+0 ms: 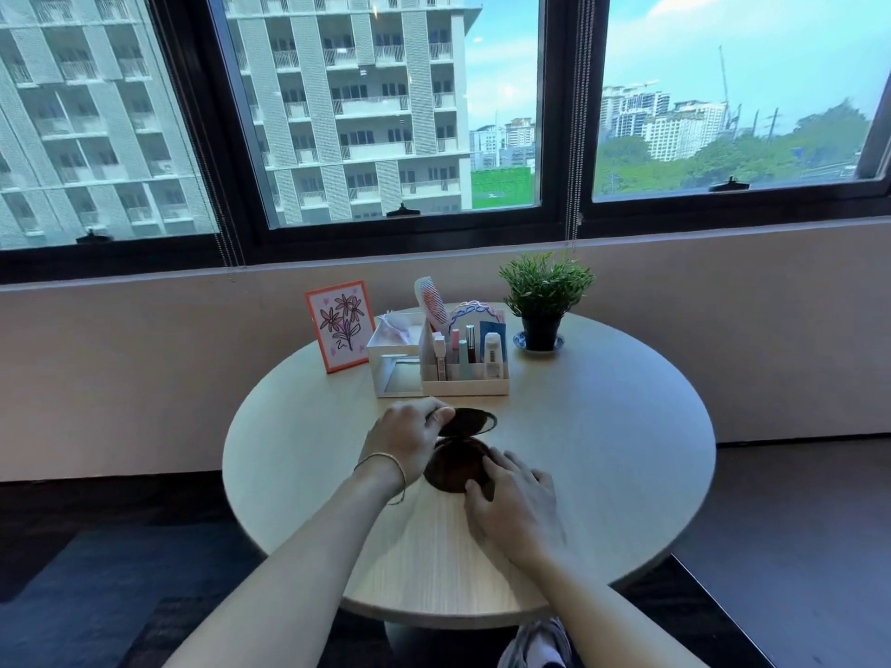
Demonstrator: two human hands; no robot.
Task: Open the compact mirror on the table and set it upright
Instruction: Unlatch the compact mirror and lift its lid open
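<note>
Near the middle of the round desk (602, 474), just in front of the person, lies the compact (458, 467), a dark brown round case already partly open: its base rests flat on the desk and its lid (475, 420) is raised at the far side, so the hinge line runs left to right and the case's long axis points away from the person toward the window. The left hand (410, 438) has its grip pinched on the lid's left rim, fingertips closed on that edge and nothing else in it. The right hand (513, 503) lies on the near right part of the base, fingers spread and pressing down rather than wrapped around it, thumb against the near edge. Both hands touch the compact; the left is the one on the moving part, the right only steadies. By my reading the opening is well under way, and the lid is tilted but not yet standing. The coming move likely turns on swinging the lid farther back about that left-right hinge while the base stays pinned, then checking that it stands. Beyond the compact, apart from it, stand a white organizer (465, 368) with cosmetics, a framed flower picture (340, 325) to its left and a potted plant (545, 301) to its right.
</note>
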